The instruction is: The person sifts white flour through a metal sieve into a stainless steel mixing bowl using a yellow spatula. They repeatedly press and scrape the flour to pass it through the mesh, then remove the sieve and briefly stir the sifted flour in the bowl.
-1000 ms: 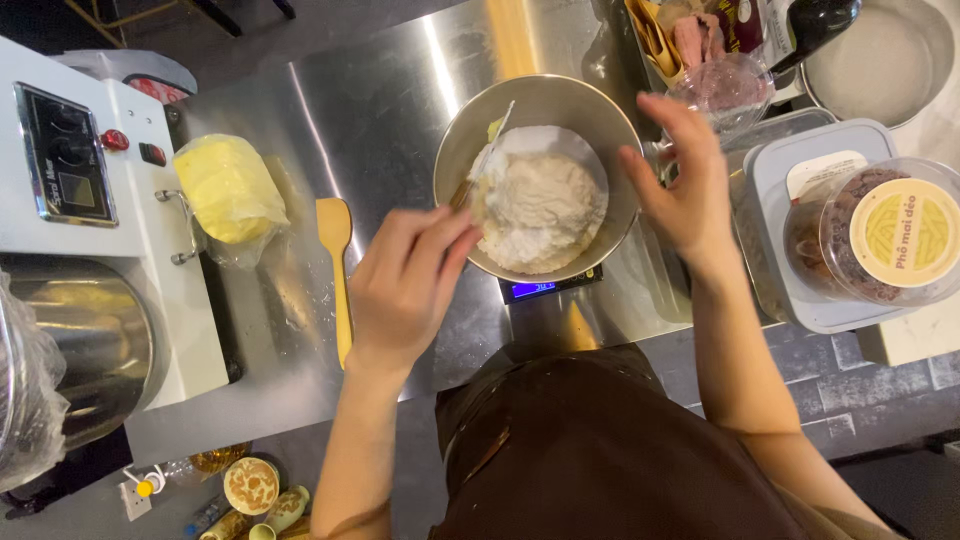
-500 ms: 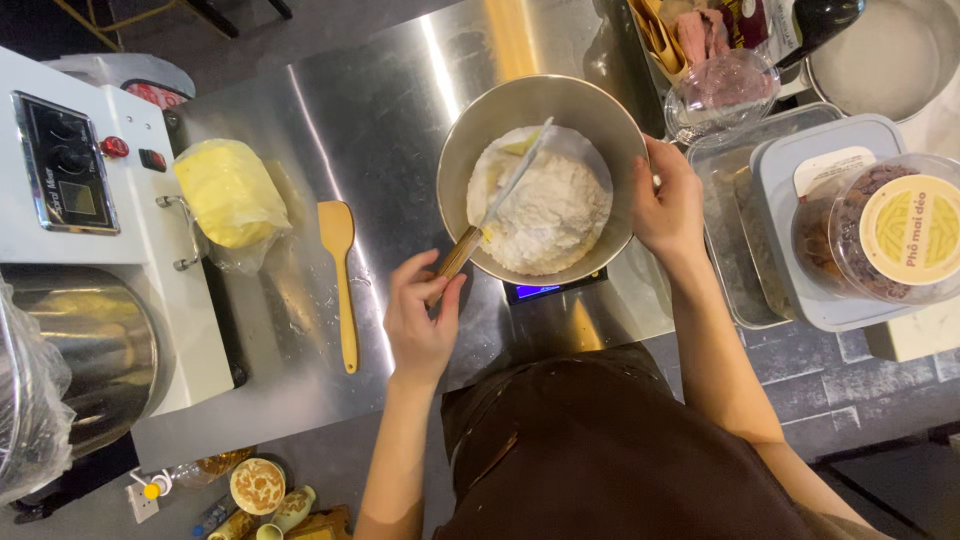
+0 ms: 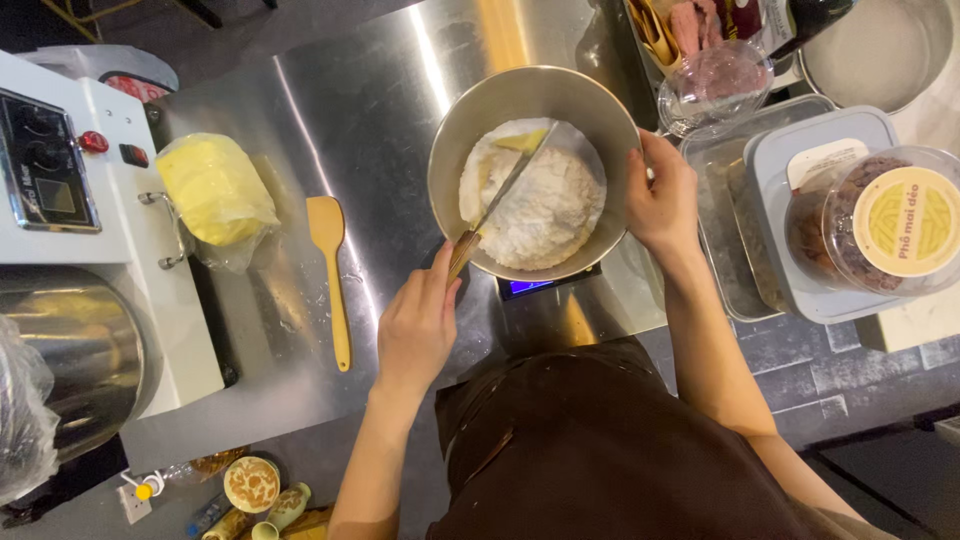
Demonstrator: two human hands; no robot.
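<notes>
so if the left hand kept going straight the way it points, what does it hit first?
Likely the near rim of the metal bowl. The left hand points up and right along the knife it holds, whose blade already lies over the flour. Height is hard to judge from above.

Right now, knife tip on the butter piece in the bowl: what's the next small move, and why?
Probably tip the knife so the butter piece slides off onto the flour. The left hand grips the handle, the blade slants over the flour, and the right hand braces the bowl rim on the scale.
</notes>
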